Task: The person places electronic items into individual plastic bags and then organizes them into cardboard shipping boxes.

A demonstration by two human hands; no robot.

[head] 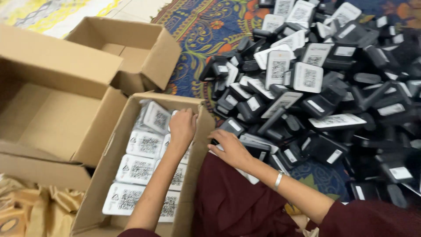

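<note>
While the left hand (183,125) presses packed devices (141,169) in the box (98,184), the right hand (230,148) apparently grasps one off the pile (324,79).

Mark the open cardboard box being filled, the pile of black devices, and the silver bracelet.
open brown cardboard box (115,145), head view, left wall.
pile of black devices (333,94), head view, pile middle.
silver bracelet (278,180), head view, band on right wrist.

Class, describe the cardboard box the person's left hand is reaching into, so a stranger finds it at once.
Start at the patterned rug. Beside its device pile sits a long open cardboard box, with the left hand inside. Unlike the empty boxes beside it, it holds rows of white-faced devices.
</note>
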